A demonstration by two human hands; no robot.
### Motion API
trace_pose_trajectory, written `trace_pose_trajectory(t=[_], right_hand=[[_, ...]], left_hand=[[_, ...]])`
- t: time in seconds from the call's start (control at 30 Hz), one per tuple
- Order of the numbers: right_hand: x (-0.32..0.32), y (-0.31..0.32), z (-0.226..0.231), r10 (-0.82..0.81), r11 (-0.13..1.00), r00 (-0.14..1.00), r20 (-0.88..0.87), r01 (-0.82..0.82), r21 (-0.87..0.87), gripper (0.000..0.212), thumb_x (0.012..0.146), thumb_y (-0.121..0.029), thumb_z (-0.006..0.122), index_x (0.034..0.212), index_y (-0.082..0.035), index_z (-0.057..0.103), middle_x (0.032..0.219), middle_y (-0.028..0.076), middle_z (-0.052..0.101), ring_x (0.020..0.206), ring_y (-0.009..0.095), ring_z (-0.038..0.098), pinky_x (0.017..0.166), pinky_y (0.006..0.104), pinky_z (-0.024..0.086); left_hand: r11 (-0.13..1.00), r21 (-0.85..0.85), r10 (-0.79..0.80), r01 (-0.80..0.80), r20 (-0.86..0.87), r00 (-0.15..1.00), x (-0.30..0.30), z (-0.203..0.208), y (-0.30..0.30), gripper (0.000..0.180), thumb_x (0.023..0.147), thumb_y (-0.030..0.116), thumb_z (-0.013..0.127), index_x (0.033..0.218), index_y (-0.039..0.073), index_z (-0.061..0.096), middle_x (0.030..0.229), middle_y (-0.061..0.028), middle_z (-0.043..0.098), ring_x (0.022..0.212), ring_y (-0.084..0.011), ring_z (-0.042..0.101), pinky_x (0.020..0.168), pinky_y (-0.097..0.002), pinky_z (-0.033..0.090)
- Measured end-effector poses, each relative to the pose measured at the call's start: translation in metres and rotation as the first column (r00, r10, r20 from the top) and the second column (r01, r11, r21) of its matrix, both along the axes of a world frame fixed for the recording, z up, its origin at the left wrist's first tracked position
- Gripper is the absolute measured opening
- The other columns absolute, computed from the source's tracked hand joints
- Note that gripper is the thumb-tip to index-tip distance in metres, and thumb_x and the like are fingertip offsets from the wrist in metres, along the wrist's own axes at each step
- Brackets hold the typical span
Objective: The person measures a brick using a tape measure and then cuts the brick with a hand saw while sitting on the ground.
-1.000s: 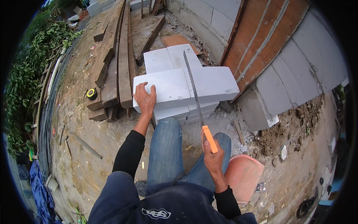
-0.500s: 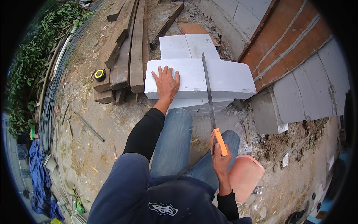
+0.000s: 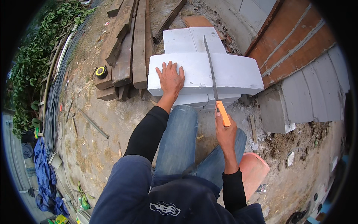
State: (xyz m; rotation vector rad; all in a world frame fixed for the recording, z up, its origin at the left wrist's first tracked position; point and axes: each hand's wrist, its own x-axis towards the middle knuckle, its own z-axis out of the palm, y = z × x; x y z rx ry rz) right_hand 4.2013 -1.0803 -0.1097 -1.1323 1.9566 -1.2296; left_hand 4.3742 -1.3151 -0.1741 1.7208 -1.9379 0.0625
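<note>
A long white block (image 3: 235,72), looking like lightweight concrete, lies crosswise on a stack of similar white blocks (image 3: 179,40). My left hand (image 3: 171,78) presses flat on its top, left of the middle, with the fingers spread. In my right hand (image 3: 226,130) is the orange handle of a handsaw (image 3: 212,71). The blade lies across the block's top near its middle, the tip reaching past the far edge. The handle is close to the block's near face. How deep the blade sits in the block cannot be made out.
Dark wooden beams (image 3: 123,69) are stacked to the left, with a yellow and black tape measure (image 3: 100,72) on them. A grey block wall (image 3: 309,87) and brown board (image 3: 294,33) stand at right. A pinkish-orange sheet (image 3: 251,171) lies beside my right leg.
My right hand has pushed the saw forward, away from me, so the handle is nearer the block and the tip farther beyond it. My left hand stays on the block.
</note>
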Motion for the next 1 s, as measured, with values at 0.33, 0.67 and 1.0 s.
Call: trace_pose_trajectory(t=[0.33, 0.67, 1.0], right_hand=[[0.014, 0.078, -0.010, -0.045, 0.999, 0.991, 0.128, 0.043, 0.022, 0.035, 0.101, -0.026, 0.068, 0.081, 0.003, 0.062, 0.060, 0.007, 0.053, 0.058, 0.012, 0.050, 0.055, 0.0348, 0.042], [-0.008, 0.016, -0.008, 0.019, 1.000, 0.990, 0.138, -0.017, -0.014, 0.054, 0.088, -0.048, 0.080, 0.109, 0.000, 0.068, 0.078, 0.008, 0.067, 0.072, 0.015, 0.063, 0.067, 0.0335, 0.052], [-0.071, 0.071, -0.036, -0.205, 0.974, 0.960, 0.188, 0.219, -0.056, 0.058, 0.095, -0.053, 0.069, 0.114, 0.002, 0.068, 0.093, 0.017, 0.067, 0.089, 0.030, 0.068, 0.076, 0.0427, 0.053]], left_hand=[[1.000, 0.006, 0.005, -0.005, -0.008, 1.000, 0.011, 0.003, -0.002, 0.047, 0.100, 0.037, 0.056, 0.130, 0.004, 0.068, 0.145, -0.0179, 0.059, 0.143, -0.0430, 0.044, 0.123, -0.0649, 0.015], [0.911, -0.301, -0.375, 0.283, -0.314, 0.873, 0.024, 0.015, 0.079, 0.036, 0.098, 0.016, 0.069, 0.130, 0.003, 0.064, 0.148, -0.0221, 0.054, 0.145, -0.0433, 0.043, 0.118, -0.0547, 0.037], [0.255, 0.588, 0.678, 0.768, -0.675, 0.291, 0.158, -0.081, 0.223, 0.083, 0.106, 0.065, 0.040, 0.163, 0.006, 0.027, 0.164, -0.0187, 0.035, 0.148, -0.0360, 0.039, 0.121, -0.0482, 0.033]])
